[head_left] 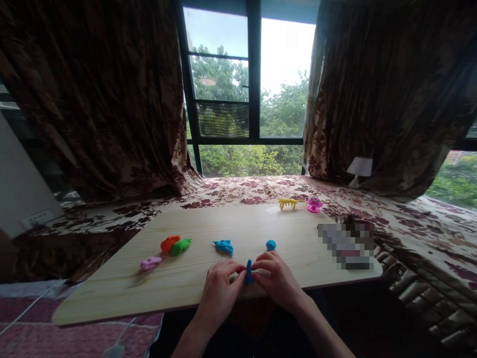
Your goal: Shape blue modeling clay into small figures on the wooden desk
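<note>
My left hand (220,287) and my right hand (276,277) meet at the near edge of a light wooden board (194,278). Both pinch a small blue clay cone (248,271) that stands upright between their fingertips. Just beyond the hands lie a blue clay ball (271,244) and a flat blue clay figure (224,246).
To the left on the board lie an orange clay piece (169,243), a green one (181,246) and a pink one (150,263). A yellow figure (290,203) and a pink one (315,204) stand at the far right. A small white lamp (359,169) stands by the curtain.
</note>
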Motion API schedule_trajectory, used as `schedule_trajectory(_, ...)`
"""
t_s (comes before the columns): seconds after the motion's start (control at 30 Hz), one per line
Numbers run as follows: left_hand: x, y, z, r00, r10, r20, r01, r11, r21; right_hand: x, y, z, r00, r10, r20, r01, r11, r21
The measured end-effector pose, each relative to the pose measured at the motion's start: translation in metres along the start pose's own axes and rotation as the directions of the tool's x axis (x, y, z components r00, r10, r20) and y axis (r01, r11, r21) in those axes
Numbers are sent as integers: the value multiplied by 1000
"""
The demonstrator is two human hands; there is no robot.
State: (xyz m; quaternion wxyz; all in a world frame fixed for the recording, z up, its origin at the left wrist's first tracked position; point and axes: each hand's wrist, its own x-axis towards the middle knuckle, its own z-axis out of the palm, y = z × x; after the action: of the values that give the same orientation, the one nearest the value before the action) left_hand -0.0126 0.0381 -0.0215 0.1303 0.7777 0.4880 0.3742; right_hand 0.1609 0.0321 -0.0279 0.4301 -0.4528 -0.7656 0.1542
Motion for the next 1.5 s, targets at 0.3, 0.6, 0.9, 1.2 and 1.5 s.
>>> schedule_trajectory(0.3,4,-1,-1,999,6,44,-3,998,-66,3,-2,1,1000,15,4,-15,998,-53)
schedule_trajectory(0.6,6,-7,5,998,-58,25,60,990,-130,4,-1,3,1000,12,-5,-12,997,-75)
schedule_trajectory(0.9,4,-5,3,999,-4,47,11,989,-146,3,-2,2,1000,-4,16,5,995,-103)
schedule_trajectory(1.2,-6,-16,2,1000,-17,-20,17,1000,-16,0,0,-3,1000,-3,21,3,999,-34)
schedule_trajectory(1.5,-11,-8,0,1000,-20,23,20,1000,-7,7,-1,2,997,-37,67,37,999,7)
